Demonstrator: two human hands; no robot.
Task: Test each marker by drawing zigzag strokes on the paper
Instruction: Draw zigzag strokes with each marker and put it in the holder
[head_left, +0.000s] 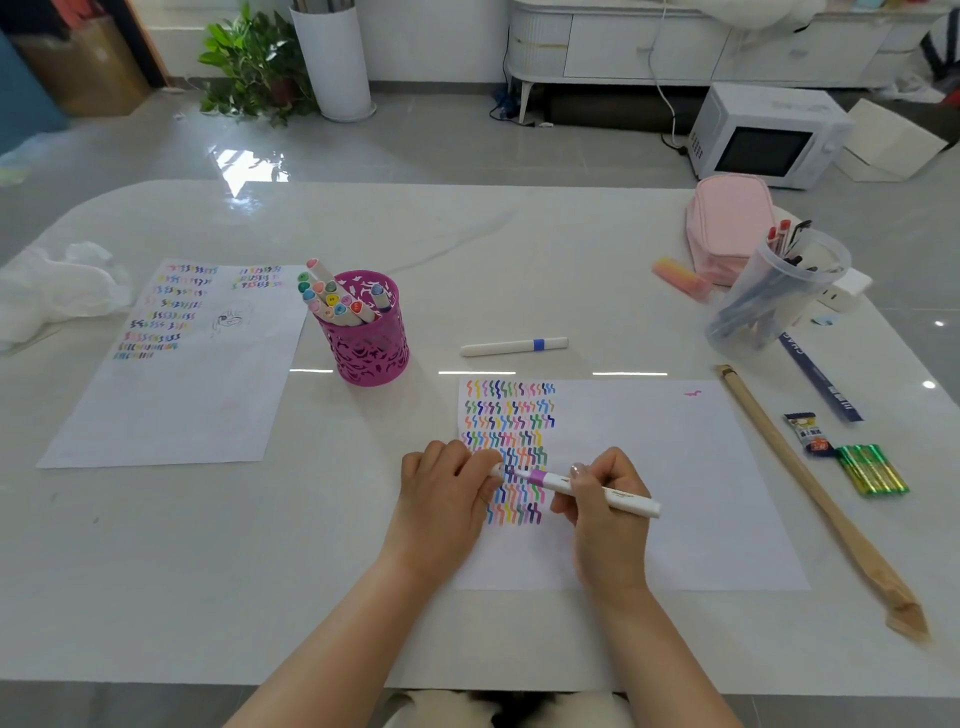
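Down at the near edge both forearms come in over the surface (260, 597), and the right hand (610, 506) has its grip wrapped round a white marker (628, 498) with a purple band, fingers curled about the barrel, rear end poking out to the right. The left hand (447, 493) meets it at the other end, its grip a fingertip pinch on the marker's tip end; whether a cap sits under those fingers, I can't tell. The marker hangs low across the paper (675, 493), right over the lower rows of coloured zigzag strokes (511, 431) packed into the sheet's left part. Off to the right lies a long wooden stick (810, 493), then a green pack of batteries (872, 470), a small packet (808, 434) and a blue ruler (821, 379). Just past the paper, a blue-banded marker (514, 346) lies flat. Left of it stands a magenta holder (371, 338) stuffed with capped markers (332, 296), and beside that a second sheet (182, 405), also covered in strokes. Further back on the right are a clear cup of pens (774, 291) and a pink pouch (727, 223). Beyond the surface, a white microwave (763, 137) sits on the floor, with a potted plant (249, 62) far left.
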